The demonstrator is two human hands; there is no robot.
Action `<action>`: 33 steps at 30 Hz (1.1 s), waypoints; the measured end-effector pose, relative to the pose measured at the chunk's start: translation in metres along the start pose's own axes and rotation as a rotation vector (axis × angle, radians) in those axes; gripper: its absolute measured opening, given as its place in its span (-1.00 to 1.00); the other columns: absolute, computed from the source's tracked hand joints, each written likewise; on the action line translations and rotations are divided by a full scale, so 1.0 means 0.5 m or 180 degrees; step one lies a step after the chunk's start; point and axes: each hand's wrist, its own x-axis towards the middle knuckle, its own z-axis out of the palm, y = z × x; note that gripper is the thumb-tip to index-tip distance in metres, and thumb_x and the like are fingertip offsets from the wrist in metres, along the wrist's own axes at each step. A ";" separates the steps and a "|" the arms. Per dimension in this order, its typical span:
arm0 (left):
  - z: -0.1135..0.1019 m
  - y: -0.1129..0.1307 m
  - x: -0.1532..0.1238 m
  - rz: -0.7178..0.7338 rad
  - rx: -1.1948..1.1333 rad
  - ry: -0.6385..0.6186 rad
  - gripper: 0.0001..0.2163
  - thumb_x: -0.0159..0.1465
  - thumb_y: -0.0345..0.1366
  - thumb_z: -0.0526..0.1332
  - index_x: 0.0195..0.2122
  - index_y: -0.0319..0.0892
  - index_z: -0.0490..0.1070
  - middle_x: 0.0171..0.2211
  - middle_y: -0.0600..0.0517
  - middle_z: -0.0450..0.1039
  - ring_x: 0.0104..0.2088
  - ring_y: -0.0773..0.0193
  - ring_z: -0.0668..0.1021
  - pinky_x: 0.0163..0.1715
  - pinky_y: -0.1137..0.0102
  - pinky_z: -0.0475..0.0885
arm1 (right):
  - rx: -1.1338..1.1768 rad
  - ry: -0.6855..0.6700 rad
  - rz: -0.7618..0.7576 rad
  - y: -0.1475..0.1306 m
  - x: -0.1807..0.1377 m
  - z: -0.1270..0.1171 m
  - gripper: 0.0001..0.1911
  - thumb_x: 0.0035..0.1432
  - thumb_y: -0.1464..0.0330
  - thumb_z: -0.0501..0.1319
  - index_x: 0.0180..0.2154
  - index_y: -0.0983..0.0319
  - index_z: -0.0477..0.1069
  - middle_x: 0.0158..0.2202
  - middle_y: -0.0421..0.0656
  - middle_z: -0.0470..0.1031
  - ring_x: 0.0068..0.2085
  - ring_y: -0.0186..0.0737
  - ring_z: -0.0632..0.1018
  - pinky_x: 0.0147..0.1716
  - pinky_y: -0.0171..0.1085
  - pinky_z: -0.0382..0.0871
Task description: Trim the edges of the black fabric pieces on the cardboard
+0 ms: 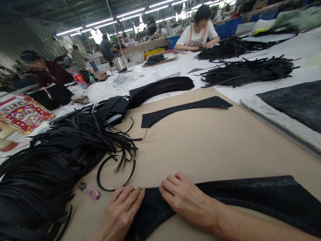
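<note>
A long, curved black fabric piece (251, 191) lies across the tan board, with faint whitish marks along its upper edge. At its left end, my left hand (122, 215) has its fingers bent together over the edge. My right hand (188, 199) grips the same upper edge a little farther right, fingers pressed down on the cloth. The thumbs are mostly hidden. Left of my left hand are pink thread snips (90, 190) and a loose curled black strip (100, 177). A second, narrower black curved piece (185, 108) rests farther back on the board.
A big heap of black strips (41, 169) fills the left side. Stacked black pieces (164, 88) lie behind the tan board (233, 144), with strip bundles (250, 70) beyond. Dark felt-like material (310, 102) is at right. Co-workers sit across the table (197, 34) and at left (50, 71).
</note>
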 end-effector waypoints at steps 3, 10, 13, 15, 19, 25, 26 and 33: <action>-0.015 -0.028 -0.029 0.0073 0.0101 -0.0094 -0.65 0.34 -0.47 -0.03 0.10 -0.19 0.36 -0.03 -0.01 0.50 -0.01 0.22 0.45 -0.02 0.31 0.36 | -0.0043 0.0001 -0.0016 0.001 -0.002 -0.004 -0.93 0.30 0.55 0.17 -0.26 0.34 0.39 -0.30 -0.11 0.29 -0.27 -0.13 0.29 -0.29 -0.17 0.17; -0.031 0.014 0.011 -0.0616 -0.0203 0.0299 -0.60 0.25 -0.63 -0.01 0.03 -0.21 0.38 -0.06 -0.06 0.45 0.01 0.21 0.43 0.02 0.31 0.37 | -0.0095 -0.0084 -0.0055 0.003 0.004 -0.014 -0.93 0.30 0.54 0.17 -0.28 0.34 0.38 -0.31 -0.12 0.29 -0.28 -0.14 0.28 -0.31 -0.17 0.16; 0.001 0.056 0.040 -0.0600 -0.0659 0.0187 -0.62 0.29 -0.59 -0.01 0.09 -0.22 0.33 -0.11 -0.07 0.44 -0.06 0.29 0.46 -0.04 0.40 0.43 | -0.0105 -0.0050 -0.0079 0.006 0.005 -0.013 -0.94 0.32 0.52 0.16 -0.26 0.33 0.38 -0.30 -0.12 0.30 -0.27 -0.13 0.29 -0.31 -0.18 0.16; 0.024 0.068 0.041 -0.0591 -0.0720 0.0117 -0.63 0.30 -0.58 -0.02 0.08 -0.22 0.32 -0.14 -0.06 0.44 -0.10 0.30 0.48 -0.08 0.43 0.46 | -0.0104 -0.0046 -0.0099 0.009 0.003 -0.011 -0.92 0.33 0.52 0.16 -0.27 0.33 0.38 -0.30 -0.12 0.30 -0.26 -0.13 0.29 -0.31 -0.17 0.15; 0.043 0.056 0.019 -0.0469 -0.0618 0.0009 -0.57 0.27 -0.59 -0.04 0.14 -0.23 0.27 -0.06 -0.07 0.44 -0.02 0.29 0.47 0.00 0.41 0.46 | -0.0028 -0.0049 -0.0117 0.013 -0.002 -0.008 -0.88 0.33 0.50 0.17 -0.32 0.32 0.38 -0.31 -0.14 0.30 -0.27 -0.15 0.29 -0.34 -0.17 0.14; 0.031 0.035 0.008 -0.0086 -0.0254 -0.0112 -0.50 0.21 -0.64 -0.07 0.17 -0.25 0.27 0.03 -0.04 0.45 0.07 0.25 0.43 0.08 0.39 0.40 | -0.0082 0.0000 -0.0240 0.030 -0.010 -0.012 -0.91 0.33 0.48 0.20 -0.29 0.32 0.38 -0.30 -0.16 0.30 -0.26 -0.16 0.29 -0.35 -0.16 0.13; 0.031 0.035 0.008 -0.0043 -0.0172 -0.0103 -0.50 0.21 -0.63 -0.06 0.16 -0.25 0.28 0.02 -0.03 0.46 0.06 0.25 0.43 0.07 0.39 0.40 | -0.0100 -0.0013 -0.0301 0.037 -0.013 -0.014 -0.92 0.33 0.48 0.20 -0.29 0.32 0.38 -0.31 -0.16 0.30 -0.26 -0.17 0.29 -0.35 -0.16 0.13; 0.032 0.028 0.014 0.0201 0.0095 -0.0196 -0.48 0.20 -0.60 -0.05 0.21 -0.26 0.24 0.02 0.02 0.47 0.02 0.23 0.42 0.03 0.38 0.38 | -0.0134 0.0042 -0.0560 0.084 -0.048 -0.022 -0.84 0.36 0.49 0.15 -0.34 0.31 0.36 -0.36 -0.18 0.30 -0.31 -0.20 0.30 -0.30 -0.18 0.12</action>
